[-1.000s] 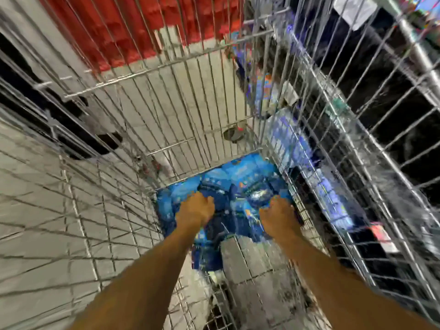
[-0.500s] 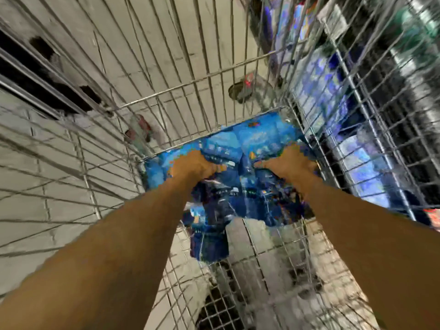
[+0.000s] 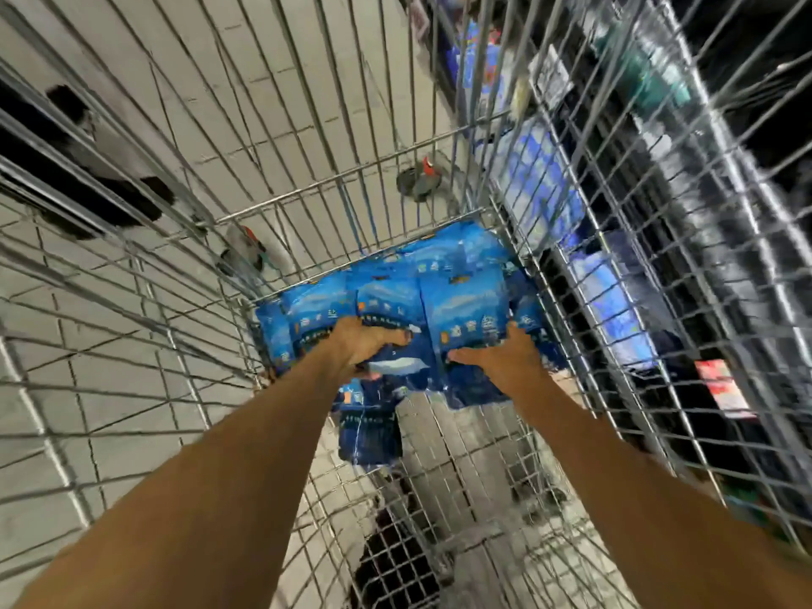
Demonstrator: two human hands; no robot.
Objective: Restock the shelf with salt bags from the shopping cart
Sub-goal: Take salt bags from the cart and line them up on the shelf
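Several blue salt bags [image 3: 457, 296] lie piled at the far end of the wire shopping cart [image 3: 338, 186]. My left hand [image 3: 360, 345] grips the left side of a bunch of these bags, thumb curled over the top. My right hand [image 3: 505, 362] holds the right side of the same bunch, thumb out to the left and fingers wrapped round the bags. One darker blue bag [image 3: 369, 432] lies on the cart floor just below the bunch. The shelf [image 3: 615, 301] stands to the right, seen through the cart's wire wall, with blue bags on it.
The cart's wire walls close in on the left, far end and right. Two cart wheels [image 3: 417, 182] show through the far wall above a grey tiled floor [image 3: 110, 432]. A red price tag [image 3: 720, 389] hangs on the shelf at right.
Both hands went from resting on the pile to gripping a bunch of bags, which has risen off the cart floor. The view has tilted further forward.
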